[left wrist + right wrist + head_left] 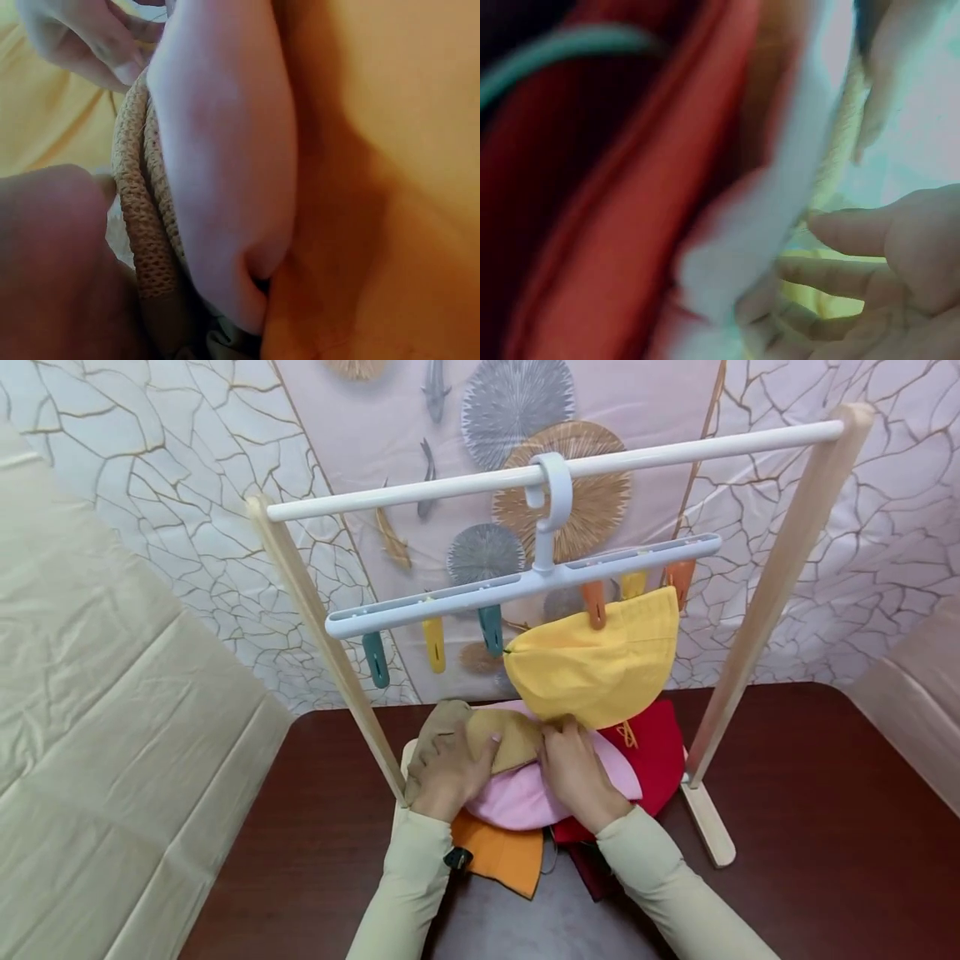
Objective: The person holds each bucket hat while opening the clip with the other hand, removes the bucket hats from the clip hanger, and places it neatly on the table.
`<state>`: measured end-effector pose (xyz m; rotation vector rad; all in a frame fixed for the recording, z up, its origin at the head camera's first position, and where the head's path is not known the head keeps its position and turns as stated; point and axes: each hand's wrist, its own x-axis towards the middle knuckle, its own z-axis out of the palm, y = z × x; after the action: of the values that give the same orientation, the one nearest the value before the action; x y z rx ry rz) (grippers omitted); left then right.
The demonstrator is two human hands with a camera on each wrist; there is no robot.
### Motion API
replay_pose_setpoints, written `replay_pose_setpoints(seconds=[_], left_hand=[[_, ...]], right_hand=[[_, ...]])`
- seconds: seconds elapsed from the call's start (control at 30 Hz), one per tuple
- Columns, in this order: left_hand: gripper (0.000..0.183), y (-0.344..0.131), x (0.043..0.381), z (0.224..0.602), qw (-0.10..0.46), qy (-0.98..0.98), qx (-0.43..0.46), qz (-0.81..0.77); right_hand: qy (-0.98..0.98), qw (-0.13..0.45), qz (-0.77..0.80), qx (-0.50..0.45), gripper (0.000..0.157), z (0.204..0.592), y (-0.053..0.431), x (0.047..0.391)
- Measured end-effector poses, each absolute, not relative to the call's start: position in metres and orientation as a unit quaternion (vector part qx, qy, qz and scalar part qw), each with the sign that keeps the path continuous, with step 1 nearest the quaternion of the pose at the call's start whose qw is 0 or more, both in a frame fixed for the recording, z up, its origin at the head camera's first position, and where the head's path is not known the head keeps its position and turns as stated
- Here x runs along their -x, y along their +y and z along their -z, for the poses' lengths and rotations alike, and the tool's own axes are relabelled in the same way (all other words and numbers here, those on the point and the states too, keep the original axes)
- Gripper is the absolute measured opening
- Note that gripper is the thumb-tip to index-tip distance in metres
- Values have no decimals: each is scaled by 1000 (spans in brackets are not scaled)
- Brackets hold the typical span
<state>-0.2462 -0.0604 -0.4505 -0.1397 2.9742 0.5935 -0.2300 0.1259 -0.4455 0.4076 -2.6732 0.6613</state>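
Observation:
My left hand rests with spread fingers on a beige hat, its thumb over a tan woven hat. The woven hat's folded edge shows close up in the left wrist view. My right hand pinches the woven hat's right end between thumb and fingers, with its fingertips by the edge in the right wrist view. Beneath both hands lies a pink hat, overlapping a red hat and an orange hat. Over the pile hangs a yellow hat.
A pale blue clip hanger hooks over the white rod of a wooden stand. Orange clips and yellow and teal clips hang along it. The stand's posts rise on both sides of the pile, on a dark brown table.

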Motion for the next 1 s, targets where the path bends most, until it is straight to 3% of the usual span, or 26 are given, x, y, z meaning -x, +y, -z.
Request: replay_pose_setpoints(seconds=[0.03,0.17,0.47,0.6,0.73,0.83,1.0], left_hand=[[94,-60,246,452,57,978,42,-197],[99,-61,245,454,66,977,33,-200],[105,-61,245,457,65,974,31,-213],[100,-58,243,456,34,979,32,-198],[99,-56,241,461,11,980,35,-195],[99,-56,239,461,-5,975,31,-218],[82,-54,237,453,-88,957,-19,-276]], right_hand=[[-946,180,-227,-145,3,443,124,224],[-959,141,-202,-141,22,433,118,204],[-960,43,-205,-186,37,433,129,199],[-945,11,-250,-212,43,434,138,203],[-914,-12,-338,-224,38,433,148,202],[-892,9,-392,-226,35,429,157,194],[-884,114,-409,-193,27,413,169,174]])
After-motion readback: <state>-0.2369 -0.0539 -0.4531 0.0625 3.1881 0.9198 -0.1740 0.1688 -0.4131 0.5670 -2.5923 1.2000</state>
